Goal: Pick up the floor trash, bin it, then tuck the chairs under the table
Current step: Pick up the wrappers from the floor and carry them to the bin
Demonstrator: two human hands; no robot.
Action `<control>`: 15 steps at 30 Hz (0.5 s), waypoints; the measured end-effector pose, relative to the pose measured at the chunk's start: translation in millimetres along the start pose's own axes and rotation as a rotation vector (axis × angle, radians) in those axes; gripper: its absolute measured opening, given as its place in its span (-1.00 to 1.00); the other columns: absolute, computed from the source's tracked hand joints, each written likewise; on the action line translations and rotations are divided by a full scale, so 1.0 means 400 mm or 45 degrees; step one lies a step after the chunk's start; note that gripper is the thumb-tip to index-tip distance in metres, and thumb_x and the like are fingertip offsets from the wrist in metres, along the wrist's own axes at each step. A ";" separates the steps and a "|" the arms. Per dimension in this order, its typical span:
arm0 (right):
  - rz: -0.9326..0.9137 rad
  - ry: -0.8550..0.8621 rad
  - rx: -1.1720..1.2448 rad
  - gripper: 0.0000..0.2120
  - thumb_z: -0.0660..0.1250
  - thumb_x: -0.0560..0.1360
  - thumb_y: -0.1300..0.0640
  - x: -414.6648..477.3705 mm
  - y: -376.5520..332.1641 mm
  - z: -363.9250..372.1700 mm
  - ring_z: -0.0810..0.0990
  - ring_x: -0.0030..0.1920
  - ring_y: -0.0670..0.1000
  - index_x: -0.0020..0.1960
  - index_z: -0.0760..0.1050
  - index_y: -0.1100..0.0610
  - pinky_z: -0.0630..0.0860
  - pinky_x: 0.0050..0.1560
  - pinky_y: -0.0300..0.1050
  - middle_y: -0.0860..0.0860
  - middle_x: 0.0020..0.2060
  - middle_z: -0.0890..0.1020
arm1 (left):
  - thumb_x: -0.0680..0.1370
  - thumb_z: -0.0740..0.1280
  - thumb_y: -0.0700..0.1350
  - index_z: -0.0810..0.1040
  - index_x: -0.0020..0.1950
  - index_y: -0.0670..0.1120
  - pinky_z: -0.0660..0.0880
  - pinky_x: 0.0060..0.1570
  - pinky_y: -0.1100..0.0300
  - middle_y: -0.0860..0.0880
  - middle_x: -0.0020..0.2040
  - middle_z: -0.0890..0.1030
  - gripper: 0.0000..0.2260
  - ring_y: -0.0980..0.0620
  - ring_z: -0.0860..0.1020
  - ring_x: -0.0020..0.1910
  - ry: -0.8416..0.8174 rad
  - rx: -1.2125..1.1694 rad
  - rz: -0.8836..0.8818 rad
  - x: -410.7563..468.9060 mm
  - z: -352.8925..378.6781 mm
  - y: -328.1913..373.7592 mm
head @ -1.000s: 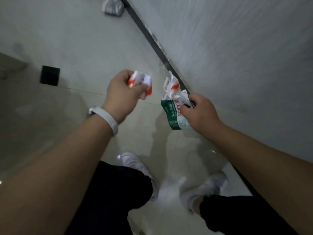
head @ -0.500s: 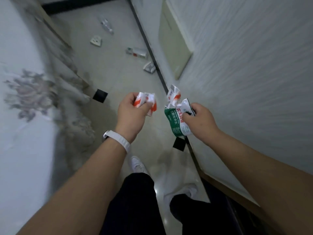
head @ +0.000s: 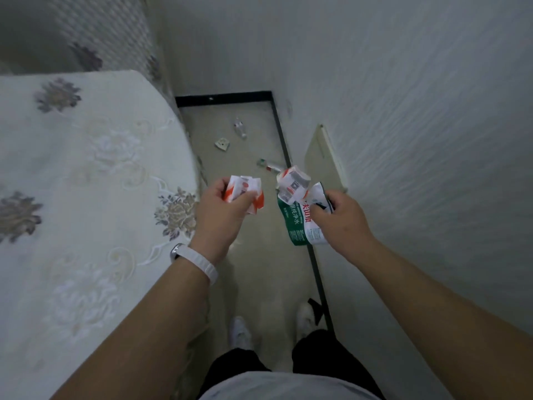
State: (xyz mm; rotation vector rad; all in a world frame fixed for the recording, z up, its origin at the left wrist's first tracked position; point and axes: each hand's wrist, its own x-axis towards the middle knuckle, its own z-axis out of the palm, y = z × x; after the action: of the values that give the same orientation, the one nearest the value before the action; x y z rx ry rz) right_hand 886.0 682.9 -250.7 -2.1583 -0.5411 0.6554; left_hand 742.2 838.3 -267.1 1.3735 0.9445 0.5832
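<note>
My left hand [head: 222, 215] is closed around a crumpled white and orange wrapper [head: 245, 192]. My right hand [head: 340, 217] pinches a green and white label wrapper [head: 297, 223] together with a crushed white and orange carton [head: 292, 180]. Both hands are held out at waist height above a narrow strip of floor. Further trash lies on the floor ahead: a small bottle with a red label [head: 269, 166], a white scrap [head: 222, 144] and a clear plastic bottle [head: 240, 128].
A table with a white embroidered cloth [head: 80, 183] fills the left. A textured white wall [head: 418, 140] runs along the right, with a cream panel [head: 326, 157] leaning on it. A black skirting strip [head: 314, 264] borders the floor. My white shoes [head: 240, 332] stand below.
The view has risen from looking down at the floor to looking along the passage. Both hands keep the same wrappers, and the tabletop has come into view on the left.
</note>
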 end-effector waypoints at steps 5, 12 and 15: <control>-0.059 -0.198 0.028 -0.97 0.33 0.49 0.13 0.080 -0.062 0.027 0.67 -0.09 0.13 -0.09 0.54 0.06 0.61 -0.08 0.27 0.08 -0.14 0.66 | 0.45 0.47 -0.07 0.60 -0.01 0.06 0.61 -0.24 0.18 0.15 -0.14 0.65 -0.85 0.15 0.63 -0.20 0.171 0.094 -0.010 0.003 -0.039 0.032; -0.294 -0.555 -0.002 -0.89 0.31 0.50 0.16 0.197 -0.195 0.094 0.67 -0.10 0.11 0.01 0.56 0.12 0.62 -0.05 0.20 0.07 -0.13 0.67 | 0.40 0.46 -0.05 0.61 -0.12 0.15 0.53 -0.31 0.30 0.09 -0.18 0.67 -0.88 0.15 0.63 -0.24 0.598 0.132 -0.003 -0.031 -0.126 0.113; -0.454 -0.725 -0.044 -0.94 0.31 0.52 0.17 0.231 -0.259 0.149 0.66 -0.18 -0.01 -0.04 0.55 0.09 0.63 -0.24 -0.03 0.04 -0.18 0.66 | 0.38 0.43 0.01 0.60 -0.13 0.20 0.56 -0.29 0.21 0.10 -0.20 0.66 -0.89 0.14 0.61 -0.25 0.821 0.125 -0.015 -0.083 -0.170 0.123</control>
State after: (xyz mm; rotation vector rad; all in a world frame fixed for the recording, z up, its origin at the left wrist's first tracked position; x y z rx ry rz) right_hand 904.8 830.8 -226.2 -1.8202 -1.2108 1.0609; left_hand 676.8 855.8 -207.6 1.2819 1.5089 1.0130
